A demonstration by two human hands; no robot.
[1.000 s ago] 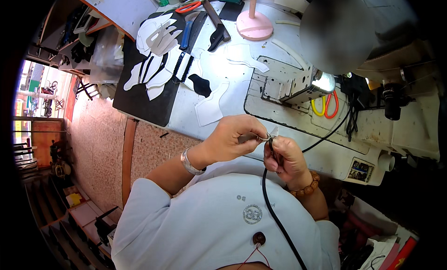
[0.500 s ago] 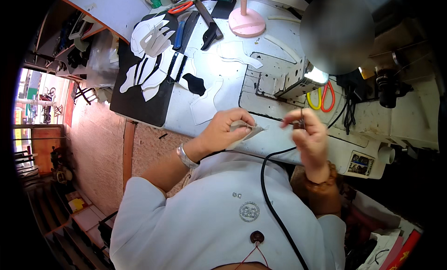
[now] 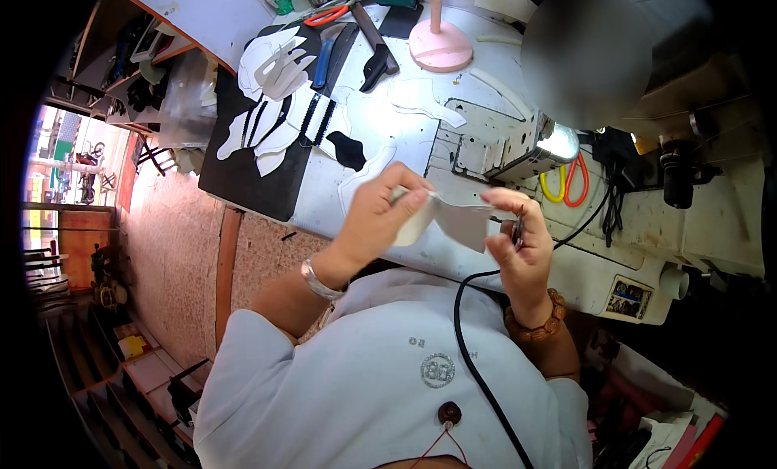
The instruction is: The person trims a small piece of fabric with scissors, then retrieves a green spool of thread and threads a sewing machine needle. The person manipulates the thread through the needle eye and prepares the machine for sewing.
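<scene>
Pinches a pale, bent sheet (image 3: pixel 463 224) in the left hand (image 3: pixel 376 214); holds a small dark object (image 3: pixel 519 230) in the right hand (image 3: pixel 528 246). Shows white cut pieces (image 3: pixel 301 117) on a black board (image 3: pixel 249 186) beyond the left, scissors (image 3: pixel 586 180) beyond the right.

The left forearm (image 3: pixel 279 303) slants from the near left toward the middle, and the left hand (image 3: pixel 374 218) turns its palm side to the right, with thumb (image 3: pixel 409 206) and forefinger (image 3: pixel 411 179) bent together in a pinch. From the near right, the right forearm (image 3: pixel 554 357) points far and slightly left, and the right hand (image 3: pixel 526 254) is half curled, its forefinger (image 3: pixel 503 195) bending left on the far side of the crooked thumb (image 3: pixel 502 249), their tips apart. The two hands face each other across a gap, both slightly blurred.
</scene>
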